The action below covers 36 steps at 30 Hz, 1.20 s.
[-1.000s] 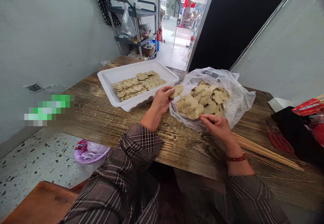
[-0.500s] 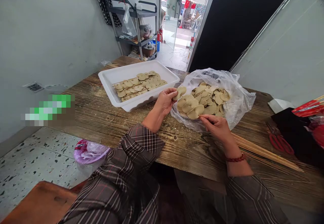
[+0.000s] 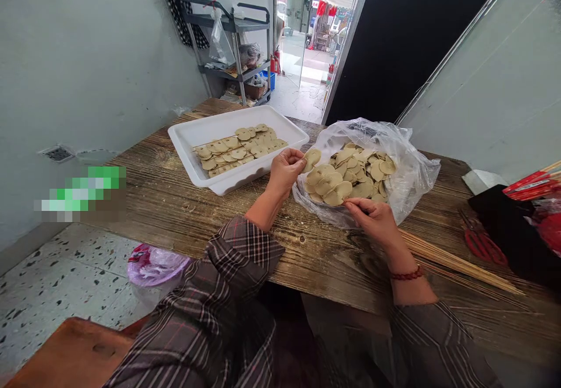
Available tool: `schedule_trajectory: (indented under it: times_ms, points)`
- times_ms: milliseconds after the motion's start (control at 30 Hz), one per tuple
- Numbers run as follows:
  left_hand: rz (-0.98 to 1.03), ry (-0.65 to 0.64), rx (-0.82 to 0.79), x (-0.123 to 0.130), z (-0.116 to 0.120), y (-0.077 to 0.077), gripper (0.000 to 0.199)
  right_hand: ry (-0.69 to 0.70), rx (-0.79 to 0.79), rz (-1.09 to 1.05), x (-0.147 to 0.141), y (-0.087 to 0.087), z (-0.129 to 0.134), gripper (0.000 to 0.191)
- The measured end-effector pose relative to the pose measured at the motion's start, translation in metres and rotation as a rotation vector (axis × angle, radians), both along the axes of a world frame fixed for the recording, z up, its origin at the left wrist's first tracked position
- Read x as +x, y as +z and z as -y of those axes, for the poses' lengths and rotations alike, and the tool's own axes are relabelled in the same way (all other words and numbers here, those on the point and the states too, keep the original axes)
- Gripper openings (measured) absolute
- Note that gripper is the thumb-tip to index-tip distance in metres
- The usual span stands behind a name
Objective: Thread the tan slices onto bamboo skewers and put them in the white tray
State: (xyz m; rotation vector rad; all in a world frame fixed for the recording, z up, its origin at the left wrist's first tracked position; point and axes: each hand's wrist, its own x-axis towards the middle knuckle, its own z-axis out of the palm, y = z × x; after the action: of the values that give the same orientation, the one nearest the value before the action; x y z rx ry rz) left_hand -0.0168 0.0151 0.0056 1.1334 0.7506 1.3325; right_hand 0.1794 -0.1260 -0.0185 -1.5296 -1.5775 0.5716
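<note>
My left hand pinches a thin round beige slice at its edge, at the near left side of an open clear plastic bag. My right hand is closed on the near end of a skewer, whose stick is mostly hidden by the several overlapping slices threaded on it. Loose slices of the same kind are heaped in the bag behind. Left of the bag stands a white plastic tray with rows of skewered slices lying in it.
Bare bamboo skewers lie on the wooden table beside my right wrist. Red-handled scissors and a black box with red packets are at the right. A grey trolley stands beyond the table; a lilac-lined bin sits below left.
Almost nothing differs. The whole view has shifted slightly; both hands keep their holds, the left still pinching the slice near the threaded ones.
</note>
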Motion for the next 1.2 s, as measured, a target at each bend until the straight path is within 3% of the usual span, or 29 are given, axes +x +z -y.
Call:
schedule_trajectory:
  times_ms: [367, 533, 733, 933, 1200]
  points:
    - [-0.106, -0.063, 0.021, 0.002, 0.003, 0.0, 0.014, -0.021, -0.021, -0.069, -0.003, 0.001, -0.001, 0.037]
    - [0.049, -0.131, -0.125, 0.0, 0.004, 0.002, 0.02, -0.01, -0.033, -0.177, 0.001, -0.007, -0.003, 0.039]
    - [0.226, -0.335, -0.307, 0.004, 0.012, 0.004, 0.022, -0.011, -0.035, -0.148, 0.002, -0.009, -0.004, 0.041]
    - [0.269, -0.296, -0.354, 0.005, 0.016, 0.005, 0.02, 0.026, -0.047, -0.124, -0.005, -0.003, -0.002, 0.038]
    - [0.191, -0.243, -0.279, 0.004, 0.011, 0.001, 0.036, 0.06, -0.015, -0.005, -0.006, -0.004, -0.001, 0.035]
